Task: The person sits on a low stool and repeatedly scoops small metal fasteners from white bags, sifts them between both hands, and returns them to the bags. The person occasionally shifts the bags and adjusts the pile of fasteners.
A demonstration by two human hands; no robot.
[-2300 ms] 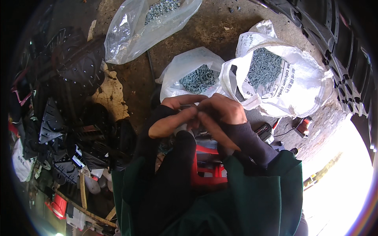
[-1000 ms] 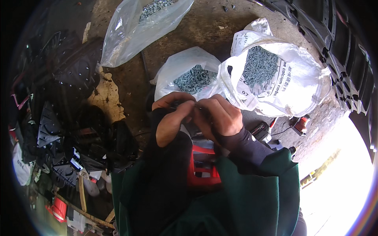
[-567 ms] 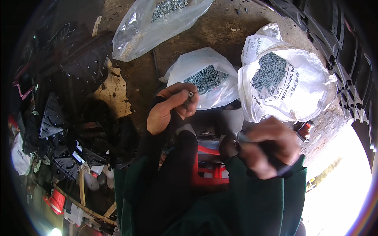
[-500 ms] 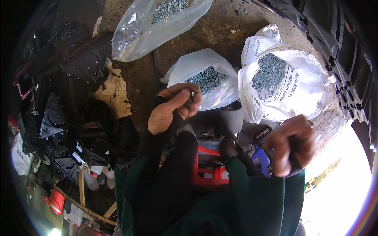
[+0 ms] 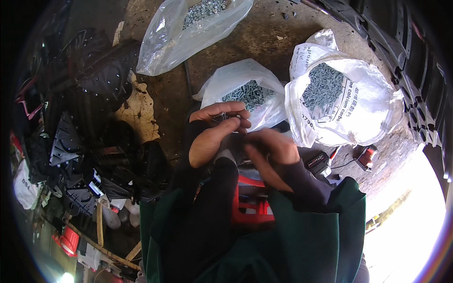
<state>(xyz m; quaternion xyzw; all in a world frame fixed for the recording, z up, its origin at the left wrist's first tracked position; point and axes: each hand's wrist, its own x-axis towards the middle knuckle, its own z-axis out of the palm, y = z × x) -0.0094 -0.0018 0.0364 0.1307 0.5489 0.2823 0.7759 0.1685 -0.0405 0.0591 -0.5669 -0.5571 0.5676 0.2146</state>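
Note:
My left hand [image 5: 210,137] is closed, thumb against fingers, around a few small metal fasteners [image 5: 225,116]. Their exact kind is too small to make out. Close beside its fingertips is my right hand [image 5: 276,147], fingers curled and smeared by motion, so whether it holds anything is hidden. Just beyond my hands sits a white plastic bag [image 5: 224,78] of loose grey-blue screws [image 5: 250,94]. To its right stands a white woven sack [image 5: 370,111] with rolled edges, holding similar screws [image 5: 323,87]. Farther off lies a clear plastic bag [image 5: 163,40] with small metal nuts [image 5: 203,13].
Black molded plastic parts [image 5: 63,139] pile up on the left. A red stool [image 5: 257,212] shows between my legs. Right of my right hand lie a black battery-like block [image 5: 318,162] and a red-and-black tool [image 5: 367,155] on the floor. Black panels [image 5: 396,42] stack at the upper right.
My right hand has swung left from beside the woven sack to my left hand's fingertips, uncovering the red-and-black tool. My left hand has shifted slightly right.

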